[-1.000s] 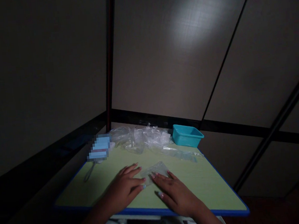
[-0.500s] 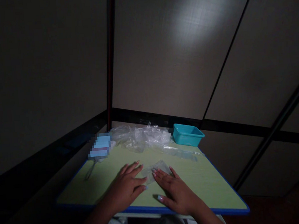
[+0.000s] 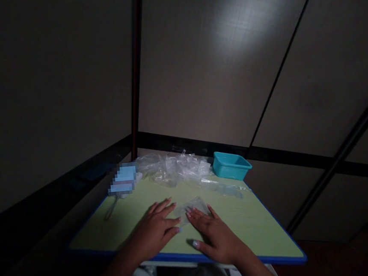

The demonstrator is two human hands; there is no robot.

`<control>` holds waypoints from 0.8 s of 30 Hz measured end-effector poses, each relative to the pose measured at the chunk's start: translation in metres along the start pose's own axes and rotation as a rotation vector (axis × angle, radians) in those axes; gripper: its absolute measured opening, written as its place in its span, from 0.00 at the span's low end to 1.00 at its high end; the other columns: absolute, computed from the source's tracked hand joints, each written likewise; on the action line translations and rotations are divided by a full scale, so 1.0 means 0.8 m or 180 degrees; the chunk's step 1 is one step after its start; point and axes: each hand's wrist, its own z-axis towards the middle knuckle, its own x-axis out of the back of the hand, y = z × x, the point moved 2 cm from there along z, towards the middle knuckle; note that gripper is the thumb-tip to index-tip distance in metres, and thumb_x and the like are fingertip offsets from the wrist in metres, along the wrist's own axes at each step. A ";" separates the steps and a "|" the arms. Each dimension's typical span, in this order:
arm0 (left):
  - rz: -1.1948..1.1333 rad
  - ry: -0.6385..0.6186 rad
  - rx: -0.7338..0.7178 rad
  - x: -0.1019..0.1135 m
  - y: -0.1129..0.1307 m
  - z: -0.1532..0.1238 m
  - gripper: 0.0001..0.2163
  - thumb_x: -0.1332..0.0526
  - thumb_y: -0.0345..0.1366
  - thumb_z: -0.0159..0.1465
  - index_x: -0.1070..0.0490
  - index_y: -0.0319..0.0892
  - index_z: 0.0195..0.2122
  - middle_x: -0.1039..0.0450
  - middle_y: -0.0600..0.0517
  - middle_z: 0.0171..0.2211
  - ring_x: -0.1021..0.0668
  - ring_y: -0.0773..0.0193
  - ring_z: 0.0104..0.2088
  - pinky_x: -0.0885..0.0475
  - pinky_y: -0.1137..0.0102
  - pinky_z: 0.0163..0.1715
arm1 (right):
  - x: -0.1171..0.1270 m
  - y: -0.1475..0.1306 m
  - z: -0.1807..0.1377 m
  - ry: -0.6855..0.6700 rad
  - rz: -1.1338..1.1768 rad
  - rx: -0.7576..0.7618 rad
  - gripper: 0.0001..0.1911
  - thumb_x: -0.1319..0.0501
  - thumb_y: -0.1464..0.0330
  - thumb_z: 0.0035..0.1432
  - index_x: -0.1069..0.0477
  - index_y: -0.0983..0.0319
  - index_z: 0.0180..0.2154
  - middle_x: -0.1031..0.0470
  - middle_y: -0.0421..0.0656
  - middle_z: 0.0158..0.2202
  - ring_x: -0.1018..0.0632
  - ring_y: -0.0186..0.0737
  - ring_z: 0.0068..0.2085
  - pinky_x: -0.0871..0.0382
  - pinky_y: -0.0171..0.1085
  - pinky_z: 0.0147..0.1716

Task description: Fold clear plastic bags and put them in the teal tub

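Observation:
A small clear plastic bag [image 3: 198, 203] lies flat on the table between my hands. My right hand [image 3: 213, 230] rests on the bag with its fingers stretched out, covering its lower right part. My left hand [image 3: 159, 226] lies flat and spread at the bag's left edge, the fingertips touching or very near it. Neither hand grips anything.
The light green table [image 3: 139, 210] has a blue edge. Crumpled clear plastic bags [image 3: 180, 168] are heaped at the back, beside a turquoise basket [image 3: 228, 168]. A blurred-out blue item [image 3: 123, 180] with a loop strap [image 3: 111, 208] lies at the left. Panelled walls stand behind.
My right hand has slid very slightly left over the bag. My left hand has stayed nearly still.

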 end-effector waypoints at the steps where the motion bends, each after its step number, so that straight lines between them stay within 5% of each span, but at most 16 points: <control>1: 0.0004 0.0002 0.0006 0.000 0.000 0.000 0.14 0.48 0.47 0.64 0.30 0.58 0.48 0.40 0.55 0.58 0.45 0.54 0.61 0.49 0.54 0.57 | 0.000 -0.001 0.001 0.0002 0.0010 0.0011 0.35 0.53 0.51 0.60 0.59 0.56 0.63 0.51 0.46 0.63 0.50 0.45 0.63 0.69 0.55 0.59; 19: 0.0164 0.0126 0.0020 0.001 0.000 -0.001 0.19 0.44 0.47 0.62 0.37 0.56 0.55 0.44 0.52 0.61 0.46 0.53 0.61 0.49 0.53 0.58 | -0.006 -0.001 0.002 0.0144 0.0022 0.0002 0.34 0.52 0.52 0.60 0.60 0.56 0.63 0.52 0.45 0.63 0.51 0.45 0.63 0.67 0.56 0.59; 24: 0.0068 -0.0077 -0.0041 -0.002 0.000 -0.001 0.21 0.43 0.45 0.62 0.42 0.59 0.57 0.50 0.55 0.63 0.49 0.53 0.62 0.50 0.51 0.57 | -0.014 0.014 -0.002 0.0642 -0.0101 -0.0245 0.31 0.54 0.55 0.62 0.61 0.52 0.63 0.54 0.42 0.64 0.52 0.46 0.63 0.71 0.60 0.57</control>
